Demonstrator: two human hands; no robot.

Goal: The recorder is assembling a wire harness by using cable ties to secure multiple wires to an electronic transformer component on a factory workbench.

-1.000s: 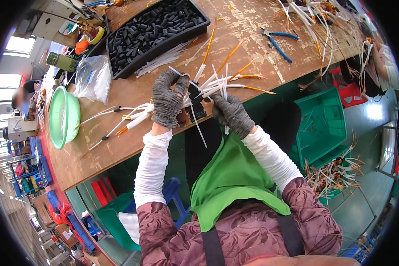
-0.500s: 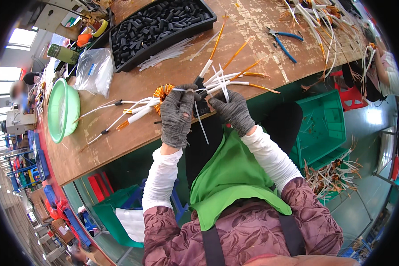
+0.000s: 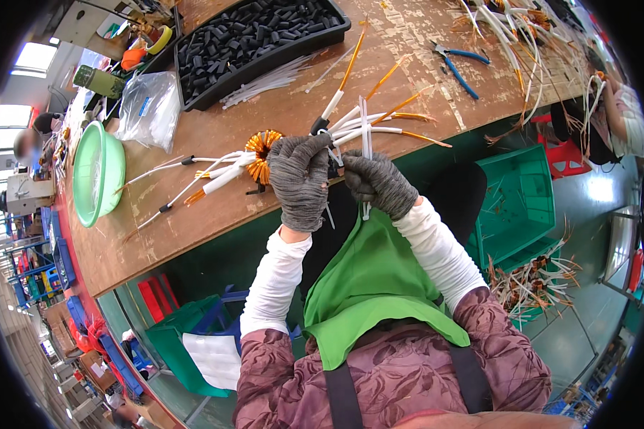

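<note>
A copper-wound ring coil [image 3: 262,156] lies near the table's front edge, with white-sleeved leads [image 3: 225,182] spreading left and more leads with bare copper-coloured ends [image 3: 401,131] fanning right. My left hand [image 3: 300,179], in a grey glove, closes over a cable tie beside the coil; the fingers partly hide it. The tie loops around the right-hand leads next to a black sleeve [image 3: 320,126], and its tail [image 3: 330,217] hangs below. My right hand [image 3: 383,184], gloved too, is closed on several white cable ties [image 3: 366,132] standing upright, its fingertips close to the left hand.
Behind the work stands a black tray [image 3: 257,53] of short black tubes, with loose cable ties [image 3: 268,84] before it. Blue-handled cutters [image 3: 461,68] lie far right. A green basin [image 3: 100,175] and plastic bag [image 3: 149,111] are left; a green crate [image 3: 519,204] stands right.
My left hand has shifted right, nearer the right hand, and covers the tie. My right hand has turned inward, and its cable ties stand straighter. The tie loop sits closer around the leads.
</note>
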